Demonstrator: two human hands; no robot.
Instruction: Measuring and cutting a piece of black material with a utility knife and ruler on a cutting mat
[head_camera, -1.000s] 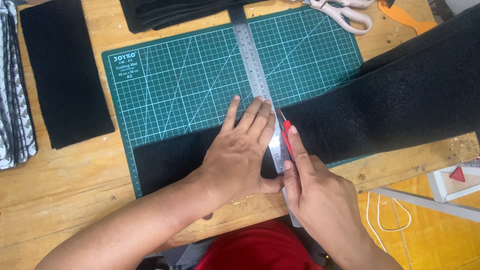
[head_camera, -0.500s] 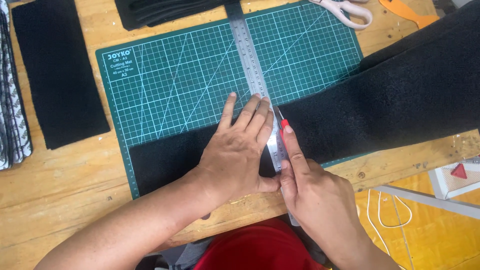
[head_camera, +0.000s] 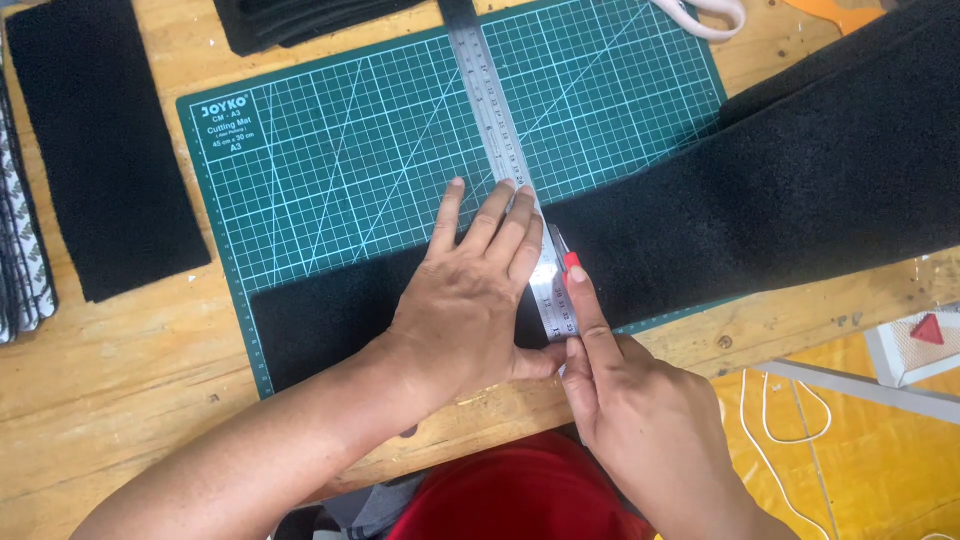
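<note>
A long strip of black felt (head_camera: 800, 190) lies across a green cutting mat (head_camera: 350, 150) on a wooden table. A steel ruler (head_camera: 495, 110) runs over the felt from the far edge toward me. My left hand (head_camera: 470, 300) presses flat on the ruler and the felt, fingers spread. Just right of the ruler, my right hand (head_camera: 630, 410) grips a red-tipped cutter (head_camera: 567, 262), index finger stretched along it, the tip on the felt at the ruler's edge.
A cut black felt piece (head_camera: 100, 150) lies at the left, with patterned fabric (head_camera: 20, 250) beside it. More black felt (head_camera: 300, 20) is stacked at the far edge. White-handled scissors (head_camera: 705, 15) rest at the top right. The table's near edge (head_camera: 780, 320) drops to a yellow floor.
The view has shifted slightly. My right hand with the cutter has drawn a little toward me along the ruler's edge; my left hand stays pressed on the ruler.
</note>
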